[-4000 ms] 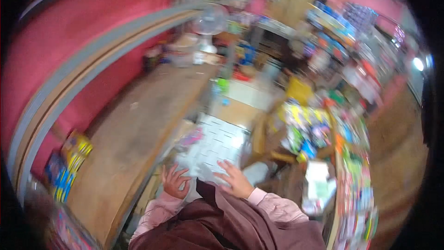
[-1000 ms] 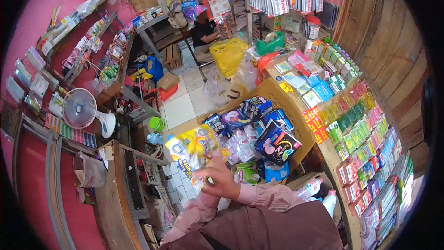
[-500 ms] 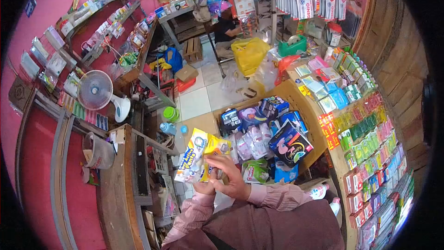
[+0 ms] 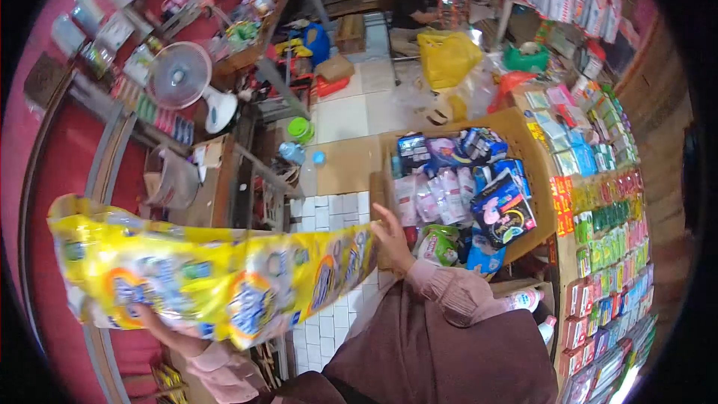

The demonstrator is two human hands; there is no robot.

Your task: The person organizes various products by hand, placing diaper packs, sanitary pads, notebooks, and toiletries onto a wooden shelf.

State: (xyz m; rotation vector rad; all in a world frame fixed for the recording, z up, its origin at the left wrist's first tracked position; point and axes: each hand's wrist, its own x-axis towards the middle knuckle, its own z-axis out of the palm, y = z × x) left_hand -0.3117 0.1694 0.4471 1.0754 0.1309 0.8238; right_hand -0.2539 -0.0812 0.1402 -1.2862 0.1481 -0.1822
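A long yellow strip of detergent sachets (image 4: 280,273), printed in blue and white, is stretched out in front of my body. My left hand (image 4: 161,329) grips it from below near its wide left end, with part of the fingers hidden by the plastic. At the narrow right end, my right hand (image 4: 393,243) pinches the strip, its index finger pointing up. Just beyond my right hand stands an open cardboard box (image 4: 542,179) with several packs inside, among them a dark blue pack (image 4: 502,208), pale pink packs (image 4: 445,198) and a green-and-white pack (image 4: 437,245).
On the right a wooden display (image 4: 565,251) carries rows of small boxes and sachets. A white fan (image 4: 179,78) stands at the left by a clear plastic tub (image 4: 172,179). Farther back are a yellow bag (image 4: 449,60), a green container (image 4: 301,130) and a seated person (image 4: 413,11).
The folded yellow packet has opened out into a long strip. My left hand has moved far left with one end, my right hand slightly right and up. The view has shifted.
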